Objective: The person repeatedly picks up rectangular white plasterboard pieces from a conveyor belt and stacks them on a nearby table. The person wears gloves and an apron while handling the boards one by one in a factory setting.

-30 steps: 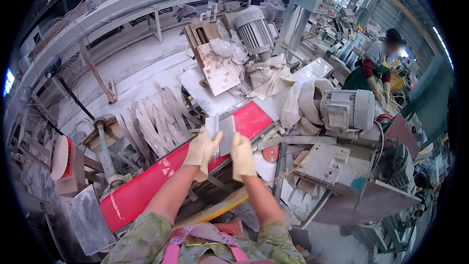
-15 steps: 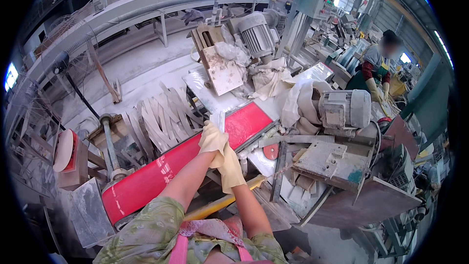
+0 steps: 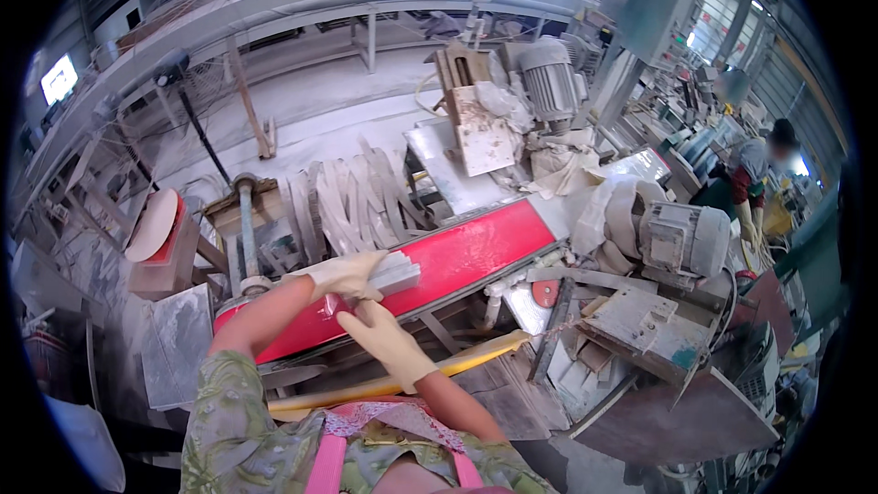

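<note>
A red belt (image 3: 485,242) runs slantwise across the bench in front of me. On it lies a short bundle of pale grey strips (image 3: 399,273); I cannot tell their material. My left hand (image 3: 343,276), in a cream rubber glove, is at the bundle's left end, fingers along the far side and thumb on the near side. My right hand (image 3: 389,345), gloved alike, is just below and nearer to me, its thumb and fingers apart over the belt's near edge. Nothing shows in it.
Many long grey strips (image 3: 352,201) stand bunched beyond the belt. Motors (image 3: 686,238) and dusty metal plates (image 3: 640,320) crowd the right. A yellow bar (image 3: 476,355) crosses below the belt. A round-topped block (image 3: 154,224) stands at left. Another person (image 3: 752,174) works far right.
My hands were together around something pale on the belt; now they have parted. The grey bundle shows lying on the belt, and my right hand has come back toward me. My view has shifted left.
</note>
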Tool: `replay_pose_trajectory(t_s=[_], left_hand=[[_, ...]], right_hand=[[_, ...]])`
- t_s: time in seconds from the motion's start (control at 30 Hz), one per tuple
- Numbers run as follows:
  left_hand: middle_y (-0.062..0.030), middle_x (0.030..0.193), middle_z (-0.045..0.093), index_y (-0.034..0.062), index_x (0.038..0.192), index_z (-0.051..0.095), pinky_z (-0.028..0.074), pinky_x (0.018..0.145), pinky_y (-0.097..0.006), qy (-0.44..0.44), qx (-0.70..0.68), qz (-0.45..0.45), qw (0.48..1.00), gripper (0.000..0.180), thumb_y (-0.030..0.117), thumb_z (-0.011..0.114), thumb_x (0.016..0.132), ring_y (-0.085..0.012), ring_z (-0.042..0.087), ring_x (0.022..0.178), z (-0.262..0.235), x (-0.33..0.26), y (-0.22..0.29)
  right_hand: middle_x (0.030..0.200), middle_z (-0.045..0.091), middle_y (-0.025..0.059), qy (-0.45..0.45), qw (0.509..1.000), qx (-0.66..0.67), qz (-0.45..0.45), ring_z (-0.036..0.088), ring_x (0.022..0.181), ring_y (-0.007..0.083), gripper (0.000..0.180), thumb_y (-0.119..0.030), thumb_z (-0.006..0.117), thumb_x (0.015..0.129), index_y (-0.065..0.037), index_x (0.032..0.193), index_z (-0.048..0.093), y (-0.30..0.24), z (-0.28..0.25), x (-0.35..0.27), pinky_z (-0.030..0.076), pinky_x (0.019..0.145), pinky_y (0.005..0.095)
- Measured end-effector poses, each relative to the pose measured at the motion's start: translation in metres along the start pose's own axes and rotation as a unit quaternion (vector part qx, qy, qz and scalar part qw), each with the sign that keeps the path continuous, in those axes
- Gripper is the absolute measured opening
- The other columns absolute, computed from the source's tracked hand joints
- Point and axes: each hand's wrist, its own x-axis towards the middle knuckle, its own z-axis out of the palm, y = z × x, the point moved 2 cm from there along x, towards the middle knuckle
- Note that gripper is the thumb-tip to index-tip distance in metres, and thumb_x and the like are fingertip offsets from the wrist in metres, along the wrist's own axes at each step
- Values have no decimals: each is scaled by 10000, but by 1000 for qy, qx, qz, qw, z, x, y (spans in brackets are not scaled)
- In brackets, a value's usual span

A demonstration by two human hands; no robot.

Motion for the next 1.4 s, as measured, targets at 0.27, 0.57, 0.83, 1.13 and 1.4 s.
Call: replay_pose_trajectory(t_s=[0.27,0.57,0.83,1.13,1.4], left_hand=[[-313,1434,522,-44,1498,422,411,1148,-454,228,59,-33,971,987,421,849,740,-435,515,1332,5,-69,-5],[-242,1686,191,-56,1628,101,185,1256,-365,449,-431,-160,767,905,306,659,1013,-280,220,1559,97,-82,-23],[-156,1483,472,-13,1649,81,442,959,-271,382,-526,-180,738,871,414,551,1053,-202,529,1043,86,-86,-8],[-295,1550,437,-11,1567,339,346,1204,-435,385,-109,-210,892,796,294,700,927,-405,447,1436,38,-112,-16],[-202,1164,719,-33,1291,580,589,852,-462,91,269,-128,950,855,545,845,720,-390,700,1076,-35,-70,50]], right_hand=[[1451,575,229,214,933,281,-69,551,1367,291,523,-344,484,1111,46,1460,493,-4,-114,30,405,1185,388],[1536,509,171,129,982,26,-138,458,1450,251,523,-305,474,1115,5,1534,434,9,-68,40,316,1209,339],[1508,534,138,110,986,126,-5,452,1431,229,549,-349,507,1092,28,1491,490,-1,-54,45,305,1197,338],[1474,538,122,138,973,183,-18,455,1399,198,545,-370,524,1087,12,1475,505,-31,-37,25,311,1185,331],[1463,553,156,139,969,206,-12,481,1380,222,533,-346,492,1085,11,1481,500,-23,-39,27,347,1159,348]])
